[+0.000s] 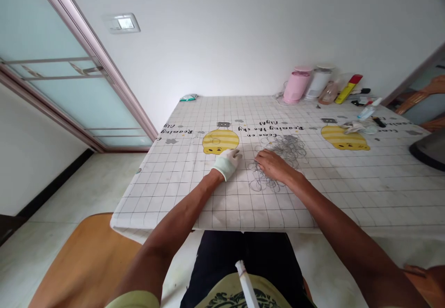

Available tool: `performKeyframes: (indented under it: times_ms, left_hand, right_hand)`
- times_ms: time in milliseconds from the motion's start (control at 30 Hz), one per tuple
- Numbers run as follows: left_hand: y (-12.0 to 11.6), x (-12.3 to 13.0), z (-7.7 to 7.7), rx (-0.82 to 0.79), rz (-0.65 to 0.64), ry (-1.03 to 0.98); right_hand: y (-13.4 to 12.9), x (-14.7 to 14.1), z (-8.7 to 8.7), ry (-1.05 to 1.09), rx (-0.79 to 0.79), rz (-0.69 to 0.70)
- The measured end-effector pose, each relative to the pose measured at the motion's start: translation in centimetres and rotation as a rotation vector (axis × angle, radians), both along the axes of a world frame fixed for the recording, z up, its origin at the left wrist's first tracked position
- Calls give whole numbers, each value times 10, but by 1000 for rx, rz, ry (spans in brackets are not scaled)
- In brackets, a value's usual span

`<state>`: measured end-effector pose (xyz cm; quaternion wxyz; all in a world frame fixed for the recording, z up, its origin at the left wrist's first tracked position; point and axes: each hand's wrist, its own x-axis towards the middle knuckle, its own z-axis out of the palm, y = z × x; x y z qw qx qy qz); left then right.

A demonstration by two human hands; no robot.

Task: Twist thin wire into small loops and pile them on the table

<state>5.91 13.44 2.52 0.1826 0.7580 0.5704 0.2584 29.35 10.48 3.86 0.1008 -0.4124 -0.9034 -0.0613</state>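
My left hand, in a white glove with a pale green cuff, rests on the tablecloth beside a printed yellow bear. Its fingers are curled together, and what they hold, if anything, is too small to make out. To the right, my bare right hand lies over a loose tangle of thin grey loops, fingertips pinched on some of them at the tangle's left side. More of these loops spread below that hand, partly covered by it. One or two faint loops lie on the yellow print beyond my left hand.
At the back right stand a pink cylinder, a white one and a yellow-red box. A clear bottle and a crumpled whitish cloth lie nearer. A dark-rimmed object sits at the right edge.
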Motion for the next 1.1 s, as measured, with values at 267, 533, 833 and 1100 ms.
performKeyframes:
  times_ms: [267,533,833,1100]
  left_hand:
    - [-3,-1,5,-26,45,-6]
    - [-8,11,11,-64,104,-97]
    - [-13,48,33,-142,-30,-233]
    - [-15,57,14,-218,-88,-295]
  right_hand:
    - [12,15,21,230,-26,-4]
    - [18,27,23,485,-130,-124]
    - [17,35,15,1015,-150,-285]
    - [19,29,11,967,104,-382]
